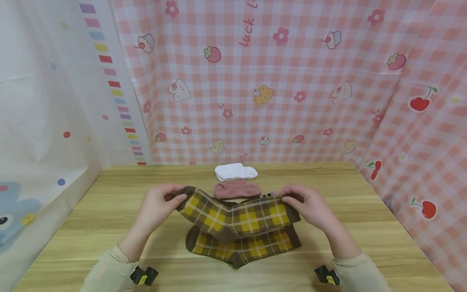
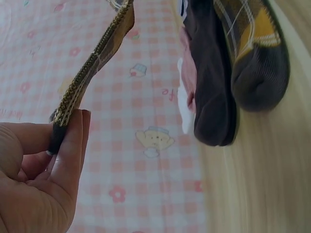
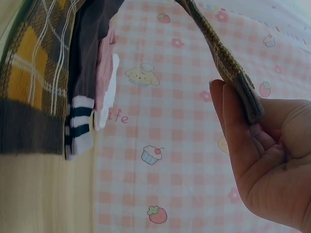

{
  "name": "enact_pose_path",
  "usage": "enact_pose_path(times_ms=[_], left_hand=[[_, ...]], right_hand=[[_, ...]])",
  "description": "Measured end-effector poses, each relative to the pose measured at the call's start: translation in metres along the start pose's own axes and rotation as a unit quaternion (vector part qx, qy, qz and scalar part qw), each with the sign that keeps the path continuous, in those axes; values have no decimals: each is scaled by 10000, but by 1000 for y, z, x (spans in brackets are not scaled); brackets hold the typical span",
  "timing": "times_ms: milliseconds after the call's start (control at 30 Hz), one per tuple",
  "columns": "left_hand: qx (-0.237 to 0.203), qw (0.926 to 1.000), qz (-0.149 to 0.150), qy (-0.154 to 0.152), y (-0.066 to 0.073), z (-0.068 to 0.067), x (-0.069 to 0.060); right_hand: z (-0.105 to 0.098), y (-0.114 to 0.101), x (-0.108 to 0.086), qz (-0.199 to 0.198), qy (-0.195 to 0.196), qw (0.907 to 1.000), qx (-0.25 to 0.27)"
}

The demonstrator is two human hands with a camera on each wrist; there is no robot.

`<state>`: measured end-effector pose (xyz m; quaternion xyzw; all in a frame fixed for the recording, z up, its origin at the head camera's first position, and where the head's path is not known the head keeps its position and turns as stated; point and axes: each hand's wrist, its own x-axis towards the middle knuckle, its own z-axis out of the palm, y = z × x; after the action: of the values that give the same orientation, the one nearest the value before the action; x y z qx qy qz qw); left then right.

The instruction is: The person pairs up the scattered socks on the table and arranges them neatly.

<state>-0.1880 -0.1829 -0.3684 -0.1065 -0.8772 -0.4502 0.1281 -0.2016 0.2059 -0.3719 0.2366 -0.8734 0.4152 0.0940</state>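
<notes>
A brown and yellow plaid sock (image 1: 249, 221) is stretched between my two hands, lifted off the table. My left hand (image 1: 158, 207) pinches its dark toe between thumb and fingers. At the other end, my right hand (image 1: 310, 205) pinches the dark cuff the same way. Both wrist views show the held sock (image 2: 92, 60) edge-on, as a thin strip rising from the fingertips. Below it a matching plaid sock (image 1: 260, 248) lies flat on the table, its upper part hidden by the held one in the head view.
Behind the plaid socks lie a dark sock (image 2: 211, 92) with a striped cuff (image 3: 81, 124), a pink sock (image 1: 237, 190) and a white sock (image 1: 235, 172), in a row toward the back edge of the wooden table (image 1: 120, 190). Patterned cloth (image 1: 310, 117) hangs behind.
</notes>
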Motion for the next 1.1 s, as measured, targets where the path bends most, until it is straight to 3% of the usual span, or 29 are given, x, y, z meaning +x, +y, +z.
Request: enact_pose_path(times_ms=[300, 767, 1100], left_hand=[[-173, 9998, -21, -66, 0, 15, -7], [-198, 9985, -453, -232, -4, 34, -21], [-176, 9984, -421, -327, -11, 43, -27]], right_hand=[[-8, 2, -6, 10, -191, 9998, -105], [-10, 10, -16, 188, -507, 9983, -234], [-7, 16, -18, 241, -649, 9973, -260]])
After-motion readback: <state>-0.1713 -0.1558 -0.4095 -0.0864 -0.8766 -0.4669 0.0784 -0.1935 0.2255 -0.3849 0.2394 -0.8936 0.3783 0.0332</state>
